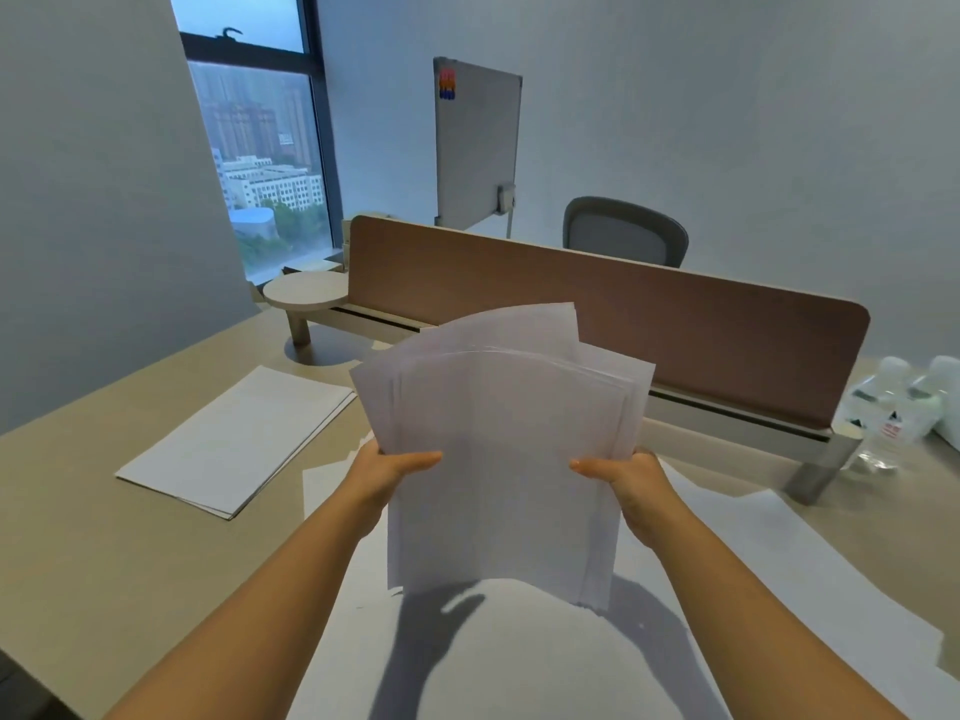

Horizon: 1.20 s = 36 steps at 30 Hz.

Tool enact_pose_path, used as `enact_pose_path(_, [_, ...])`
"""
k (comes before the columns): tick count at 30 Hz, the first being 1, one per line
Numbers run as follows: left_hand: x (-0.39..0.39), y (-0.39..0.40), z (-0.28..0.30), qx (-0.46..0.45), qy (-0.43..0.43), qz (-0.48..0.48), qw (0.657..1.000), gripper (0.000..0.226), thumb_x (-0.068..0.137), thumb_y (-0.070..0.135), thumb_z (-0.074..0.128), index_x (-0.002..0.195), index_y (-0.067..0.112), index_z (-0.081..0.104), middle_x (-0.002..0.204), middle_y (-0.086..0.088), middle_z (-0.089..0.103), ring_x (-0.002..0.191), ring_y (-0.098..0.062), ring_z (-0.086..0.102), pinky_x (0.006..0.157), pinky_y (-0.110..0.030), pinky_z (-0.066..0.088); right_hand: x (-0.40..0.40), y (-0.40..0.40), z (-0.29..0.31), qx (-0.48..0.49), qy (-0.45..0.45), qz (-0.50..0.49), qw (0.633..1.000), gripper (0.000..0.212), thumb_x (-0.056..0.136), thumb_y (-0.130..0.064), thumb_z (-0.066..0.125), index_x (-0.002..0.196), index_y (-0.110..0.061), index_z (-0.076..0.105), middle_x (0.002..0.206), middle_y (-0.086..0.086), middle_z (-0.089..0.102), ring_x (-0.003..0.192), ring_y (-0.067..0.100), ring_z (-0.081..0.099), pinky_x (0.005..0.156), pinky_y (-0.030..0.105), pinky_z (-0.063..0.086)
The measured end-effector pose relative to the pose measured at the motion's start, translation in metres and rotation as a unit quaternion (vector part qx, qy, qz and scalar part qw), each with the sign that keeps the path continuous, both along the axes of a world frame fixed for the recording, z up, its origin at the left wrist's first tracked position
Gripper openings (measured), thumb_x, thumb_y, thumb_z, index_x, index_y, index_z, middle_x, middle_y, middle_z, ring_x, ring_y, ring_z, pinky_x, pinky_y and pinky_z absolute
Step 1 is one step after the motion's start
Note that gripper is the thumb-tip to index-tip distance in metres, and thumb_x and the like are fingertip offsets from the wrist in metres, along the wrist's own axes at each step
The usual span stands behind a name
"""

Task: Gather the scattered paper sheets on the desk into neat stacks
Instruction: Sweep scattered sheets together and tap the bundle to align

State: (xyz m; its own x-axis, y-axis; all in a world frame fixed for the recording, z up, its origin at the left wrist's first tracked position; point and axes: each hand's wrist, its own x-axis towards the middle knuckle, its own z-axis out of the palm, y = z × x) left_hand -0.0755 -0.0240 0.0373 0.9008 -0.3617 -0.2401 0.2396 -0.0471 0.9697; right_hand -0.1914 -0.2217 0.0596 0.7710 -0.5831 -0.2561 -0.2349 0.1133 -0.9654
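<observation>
One neat stack [236, 441] already lies flat near the left edge of the desk [78, 537], so part of the work looks done. The left hand [387, 472] and the right hand [631, 483] each grasp a side of a bundle of sheets [501, 459], held upright above the middle of the desk – its top edges are fanned and uneven, so it is not squared yet. Under it more loose sheets [753, 553] lie spread toward the near and right edges; these remain to collect. At the far edge stands a brown divider [623, 314], and by the right far corner some water bottles [893, 402] – they lie near the loose paper but apart from it.
</observation>
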Motion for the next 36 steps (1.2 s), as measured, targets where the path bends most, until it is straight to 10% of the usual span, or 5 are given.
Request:
enact_pose_path(18, [0.026,0.005,0.017,-0.030,-0.102,-0.020,0.994,0.064,0.060,0.020,0.074,0.118,0.021,0.046,0.103,-0.002,0.058,0.097,-0.020,0.057,0.077,-0.037,0.053,0.012,-0.009,-0.001,-0.015,-0.075,0.003,0.997,0.035,0.075,0.002,0.069,0.105,-0.012,0.056,0.101,0.007,0.060,0.094,0.026,0.056,0.081,0.034,0.044])
enact_pose_path(28, [0.031,0.003,-0.011,-0.008,-0.045,-0.071,0.996,0.063,0.066,0.000,0.075,0.124,0.004,0.050,0.122,-0.019,0.058,0.112,-0.039,0.055,0.098,-0.054,0.045,0.020,-0.004,-0.022,-0.003,-0.050,0.005,0.999,0.031,0.073,0.000,0.071,0.100,-0.012,0.059,0.099,0.005,0.063,0.097,0.027,0.057,0.088,0.041,0.048])
enact_pose_path(36, [0.047,0.012,-0.002,-0.031,-0.069,-0.094,0.993,0.050,0.065,0.010,0.074,0.109,0.019,0.053,0.097,0.002,0.063,0.093,-0.019,0.060,0.077,-0.033,0.053,0.008,-0.011,-0.016,-0.009,-0.039,0.021,0.999,0.026,0.075,0.001,0.068,0.098,-0.010,0.061,0.103,0.011,0.064,0.102,0.033,0.058,0.095,0.046,0.048])
